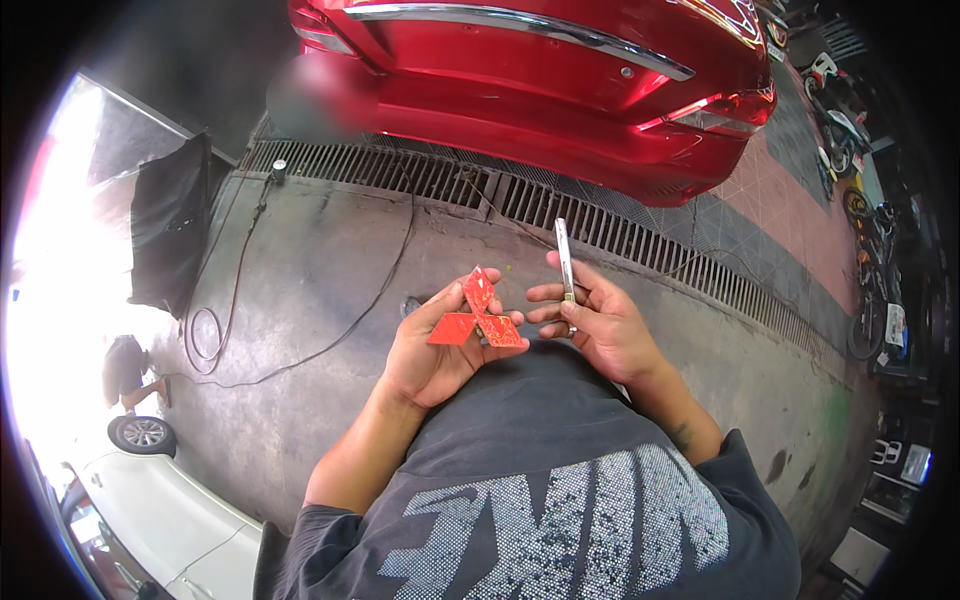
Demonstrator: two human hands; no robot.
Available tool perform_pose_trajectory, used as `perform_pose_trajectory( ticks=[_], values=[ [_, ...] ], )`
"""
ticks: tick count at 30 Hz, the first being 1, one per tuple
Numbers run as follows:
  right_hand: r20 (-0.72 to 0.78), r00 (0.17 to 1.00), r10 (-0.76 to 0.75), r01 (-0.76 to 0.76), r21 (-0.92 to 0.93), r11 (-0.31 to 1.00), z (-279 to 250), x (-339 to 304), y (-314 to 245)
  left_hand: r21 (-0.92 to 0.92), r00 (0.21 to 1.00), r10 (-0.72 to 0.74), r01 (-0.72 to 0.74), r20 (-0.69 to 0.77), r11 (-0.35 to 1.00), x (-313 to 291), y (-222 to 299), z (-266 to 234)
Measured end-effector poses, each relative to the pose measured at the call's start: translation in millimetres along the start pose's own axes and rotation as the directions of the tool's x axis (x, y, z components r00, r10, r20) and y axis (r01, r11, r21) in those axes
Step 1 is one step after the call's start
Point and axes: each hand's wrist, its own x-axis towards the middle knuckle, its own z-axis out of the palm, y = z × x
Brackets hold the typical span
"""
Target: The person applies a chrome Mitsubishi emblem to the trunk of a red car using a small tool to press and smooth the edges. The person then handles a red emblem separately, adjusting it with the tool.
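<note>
My left hand [425, 362] cradles a red three-diamond car emblem [498, 331] over my lap, fingers and thumb around its edges. Its upper and right diamonds look scratched and patchy, with paler marks, while the left one is a more even red. Just to the right, my right hand [612, 325] grips a slim silver cutter knife [565, 262] between thumb and fingers, its long end pointing up and away from me. A gap separates the knife from the emblem. Part of the knife's lower end is hidden in my fingers.
A red car's rear [520, 110] stands ahead, beyond a metal floor grate [640, 245]. A dark hose [340, 340] runs over the concrete floor at left. A white car [190, 510] and a person [124, 370] by a wheel [141, 433] are lower left. Assorted equipment [868, 250] lines the right.
</note>
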Motion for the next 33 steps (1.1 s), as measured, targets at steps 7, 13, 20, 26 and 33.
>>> perform_pose_trajectory(
  ticks=[7,13,20,26,33],
  values=[
    [0.095,0.995,-0.040,0.062,-0.249,0.967,-13.5,12.8,-1.0,0.124,0.996,0.041,-0.032,-0.073,0.992,6.7,9.1,7.3],
    [0.193,0.978,-0.077,0.114,-0.186,0.976,-19.1,17.3,-7.1,0.256,0.995,0.058,-0.037,-0.077,0.966,15.2,17.7,13.8],
    [0.125,0.917,-0.379,0.398,-0.366,0.841,-22.2,30.2,-11.1,0.347,0.997,0.037,-0.009,-0.073,0.938,29.5,29.7,28.0],
    [0.114,0.971,-0.211,0.231,-0.203,0.952,-27.8,22.3,-36.5,0.336,0.999,-0.003,0.021,-0.052,0.942,35.0,34.6,26.5],
    [-0.007,0.984,-0.180,0.154,-0.494,0.856,-5.4,18.2,-47.0,0.349,0.999,-0.040,0.048,-0.030,0.936,37.6,32.7,26.5]
  ],
)
